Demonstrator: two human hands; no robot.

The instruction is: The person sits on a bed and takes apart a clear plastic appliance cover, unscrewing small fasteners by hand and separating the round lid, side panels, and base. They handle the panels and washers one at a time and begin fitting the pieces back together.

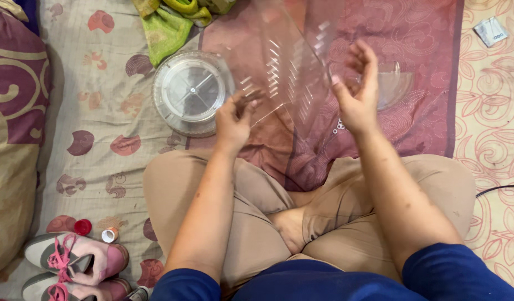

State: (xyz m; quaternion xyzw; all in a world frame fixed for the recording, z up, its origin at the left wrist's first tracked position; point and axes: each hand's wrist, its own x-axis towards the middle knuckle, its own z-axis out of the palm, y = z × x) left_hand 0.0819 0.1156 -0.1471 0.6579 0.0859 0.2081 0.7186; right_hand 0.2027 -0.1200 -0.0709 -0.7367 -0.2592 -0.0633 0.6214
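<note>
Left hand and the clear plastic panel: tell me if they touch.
Touching. The head view shows the left hand with its fingers closed on the lower edge of the clear plastic panel.

Both hands raised over crossed legs: left hand [233,120] and right hand [358,89] gripping clear plastic panel [279,67]; round clear lid [191,92] lying left on bedsheet [95,111].

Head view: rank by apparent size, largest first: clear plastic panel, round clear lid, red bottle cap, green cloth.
1. Clear plastic panel, held up by left hand and right hand; nearer the camera, so it may look oversized.
2. Round clear lid and green cloth: look alike, cloth cut off by the frame.
3. Red bottle cap.
</note>
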